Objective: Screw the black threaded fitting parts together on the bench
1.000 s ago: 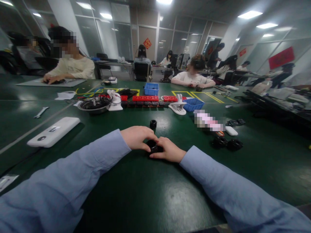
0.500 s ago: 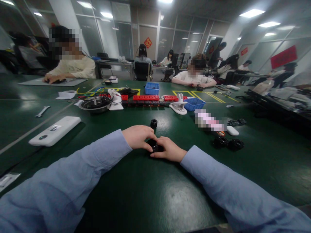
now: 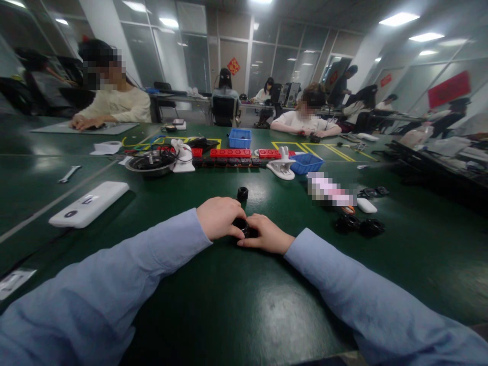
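Both my hands meet over a small black round part point(image 3: 241, 226) that rests on the green table point(image 3: 236, 305). My left hand point(image 3: 221, 217) curls over it from the left, fingers closed on its rim. From the right, my right hand point(image 3: 268, 234) pinches the same part, and most of the part is hidden between the fingers. A second small black ring point(image 3: 242, 193) stands just beyond my hands, untouched.
A white flat device point(image 3: 89, 204) lies at the left. Black round parts point(image 3: 360, 225) and a white oval piece point(image 3: 367, 205) lie at the right. Further back are a metal bowl point(image 3: 150, 163), red blocks point(image 3: 230, 153), blue bins point(image 3: 306, 163) and white clamps point(image 3: 281, 166). Other people sit across the table.
My hands stay closed on the black part; the fingers have shifted slightly around it. The view has drifted a little.
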A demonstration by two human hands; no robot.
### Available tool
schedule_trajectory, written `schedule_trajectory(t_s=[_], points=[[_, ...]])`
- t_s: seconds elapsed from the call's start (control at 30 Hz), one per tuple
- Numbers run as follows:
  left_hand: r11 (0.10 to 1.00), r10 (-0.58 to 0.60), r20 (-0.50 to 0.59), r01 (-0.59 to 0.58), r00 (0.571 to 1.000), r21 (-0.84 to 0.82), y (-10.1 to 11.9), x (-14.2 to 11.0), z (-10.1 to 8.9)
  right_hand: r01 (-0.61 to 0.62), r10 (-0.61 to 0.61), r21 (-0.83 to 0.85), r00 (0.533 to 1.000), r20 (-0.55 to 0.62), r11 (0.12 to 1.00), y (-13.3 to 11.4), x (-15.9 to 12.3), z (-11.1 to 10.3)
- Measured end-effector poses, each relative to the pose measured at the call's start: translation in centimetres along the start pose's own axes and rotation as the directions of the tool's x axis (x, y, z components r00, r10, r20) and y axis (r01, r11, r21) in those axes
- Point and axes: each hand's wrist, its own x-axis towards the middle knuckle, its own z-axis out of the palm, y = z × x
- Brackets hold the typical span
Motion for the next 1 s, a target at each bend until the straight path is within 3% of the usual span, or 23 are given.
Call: schedule_trajectory(t_s=[0.37,0.57,1.0], points=[[0.976,-0.147,0.004,0.144,0.989,0.165,1.9,-0.3,-0.4,0.029,-0.028,0.014,1.0,-0.012,0.999,0.0,0.0,0.0],[0.959,-0.171,-0.052,0.179,0.984,0.222,2.5,-0.5,-0.2,0.029,-0.029,0.001,1.0,-0.01,1.0,0.0,0.1,0.0],[0.936,-0.301,-0.105,0.315,0.948,0.158,3.4,0.0,0.8,0.017,-0.017,-0.02,1.0,-0.015,1.0,0.0,0.1,0.1]])
